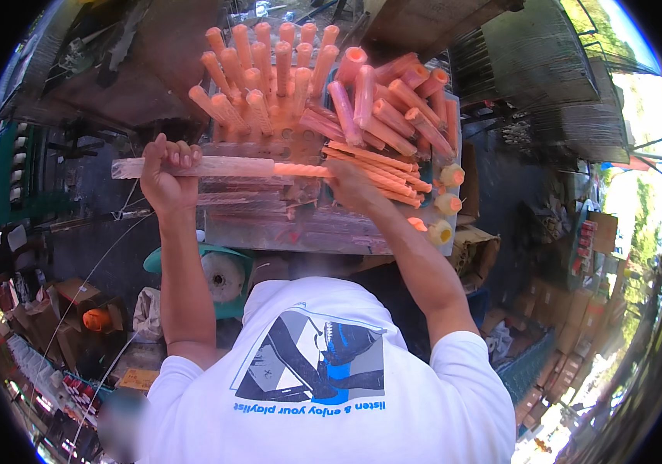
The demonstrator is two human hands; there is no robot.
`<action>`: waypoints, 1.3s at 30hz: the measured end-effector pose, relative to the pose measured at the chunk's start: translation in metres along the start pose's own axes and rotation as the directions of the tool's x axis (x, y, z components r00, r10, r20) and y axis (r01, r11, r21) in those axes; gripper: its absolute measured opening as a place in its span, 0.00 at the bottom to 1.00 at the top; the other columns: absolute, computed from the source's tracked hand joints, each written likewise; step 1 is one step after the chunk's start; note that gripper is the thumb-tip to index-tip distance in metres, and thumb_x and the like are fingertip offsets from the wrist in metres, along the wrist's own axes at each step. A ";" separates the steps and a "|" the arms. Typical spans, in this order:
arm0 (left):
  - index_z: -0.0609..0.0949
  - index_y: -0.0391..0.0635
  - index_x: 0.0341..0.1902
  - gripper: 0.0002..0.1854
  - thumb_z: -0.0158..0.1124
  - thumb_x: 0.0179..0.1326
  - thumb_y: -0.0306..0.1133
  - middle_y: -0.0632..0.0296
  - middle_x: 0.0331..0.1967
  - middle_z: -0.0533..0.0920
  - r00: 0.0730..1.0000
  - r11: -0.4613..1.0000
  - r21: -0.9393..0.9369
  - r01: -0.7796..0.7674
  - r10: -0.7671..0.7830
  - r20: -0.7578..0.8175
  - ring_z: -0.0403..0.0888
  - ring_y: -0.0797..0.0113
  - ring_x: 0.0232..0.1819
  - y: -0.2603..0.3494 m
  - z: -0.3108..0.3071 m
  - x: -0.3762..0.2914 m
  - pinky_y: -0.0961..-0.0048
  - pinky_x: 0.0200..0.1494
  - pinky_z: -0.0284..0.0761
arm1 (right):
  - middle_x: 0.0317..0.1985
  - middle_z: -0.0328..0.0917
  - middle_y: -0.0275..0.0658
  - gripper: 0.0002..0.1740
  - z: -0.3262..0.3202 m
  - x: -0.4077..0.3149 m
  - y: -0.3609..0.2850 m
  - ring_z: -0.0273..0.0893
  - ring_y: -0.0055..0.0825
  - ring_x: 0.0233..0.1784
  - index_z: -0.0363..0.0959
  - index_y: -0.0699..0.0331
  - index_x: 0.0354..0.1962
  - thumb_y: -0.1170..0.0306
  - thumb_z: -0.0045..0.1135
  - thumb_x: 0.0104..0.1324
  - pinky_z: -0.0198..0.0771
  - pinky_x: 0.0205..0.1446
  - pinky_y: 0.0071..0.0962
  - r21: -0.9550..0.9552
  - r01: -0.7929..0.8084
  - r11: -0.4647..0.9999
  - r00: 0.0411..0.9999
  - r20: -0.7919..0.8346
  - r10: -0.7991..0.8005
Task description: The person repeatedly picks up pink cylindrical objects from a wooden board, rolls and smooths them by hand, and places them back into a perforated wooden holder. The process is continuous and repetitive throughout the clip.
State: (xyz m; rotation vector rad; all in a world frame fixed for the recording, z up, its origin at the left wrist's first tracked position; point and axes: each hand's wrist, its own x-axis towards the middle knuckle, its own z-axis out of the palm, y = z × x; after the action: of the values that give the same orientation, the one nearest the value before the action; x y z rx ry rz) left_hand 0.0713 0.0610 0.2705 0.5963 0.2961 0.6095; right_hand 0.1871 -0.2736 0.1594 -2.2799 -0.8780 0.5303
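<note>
My left hand [170, 174] is closed around a long, pale translucent tube [232, 166], held level above the table. An orange twisted taper candle [302, 169] sticks out of the tube's right end. The fingers of my right hand [345, 182] grip the candle's far end. Beside that hand lies a pile of orange twisted candles [383, 174]. Behind are upright orange candle-like rods in clear sleeves [281, 69], standing in a holed block [284, 119]. To their right is a heap of thick orange-pink cylinders [392, 124]. Whether the tube is stiff or soft I cannot tell.
Clear sleeves or tubes [244, 197] lie on the table [308, 238] near its front edge. Several yellowish round pieces [447, 203] sit at its right edge. A white spool [222, 277] stands below on the left. An open cardboard box [476, 255] is at the right.
</note>
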 end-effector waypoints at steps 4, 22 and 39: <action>0.73 0.49 0.23 0.16 0.68 0.65 0.30 0.66 0.18 0.68 0.937 0.985 -0.117 0.129 -0.160 -0.311 0.65 0.70 0.25 -0.029 -0.017 -0.002 0.64 0.37 0.65 | 0.43 0.79 0.54 0.15 -0.073 -0.029 0.006 0.78 0.56 0.50 0.72 0.64 0.51 0.73 0.56 0.67 0.70 0.56 0.47 -0.065 -0.091 0.994 0.966 0.238 0.104; 0.78 0.44 0.37 0.02 0.61 0.62 0.24 0.58 0.33 0.78 0.764 0.950 -0.081 0.303 -0.293 -0.574 0.79 0.59 0.36 -0.143 -0.177 0.059 0.55 0.43 0.79 | 0.49 0.77 0.51 0.20 -0.060 -0.063 0.189 0.75 0.53 0.54 0.74 0.61 0.54 0.68 0.62 0.64 0.71 0.58 0.48 -0.336 -0.122 0.934 0.991 -0.101 0.093; 0.81 0.41 0.47 0.11 0.66 0.67 0.34 0.54 0.36 0.81 0.625 0.777 0.194 0.600 -0.303 -0.720 0.83 0.55 0.33 -0.123 -0.152 0.027 0.60 0.31 0.83 | 0.47 0.82 0.47 0.24 0.049 0.185 -0.093 0.80 0.43 0.52 0.76 0.65 0.54 0.68 0.66 0.61 0.74 0.56 0.39 0.206 0.031 0.978 0.970 -0.242 0.020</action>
State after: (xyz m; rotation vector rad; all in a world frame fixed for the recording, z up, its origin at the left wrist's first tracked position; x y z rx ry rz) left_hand 0.0825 0.0622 0.0735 0.6650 1.2571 0.2097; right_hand 0.2465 -0.0695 0.1623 -2.0949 -0.6740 0.3145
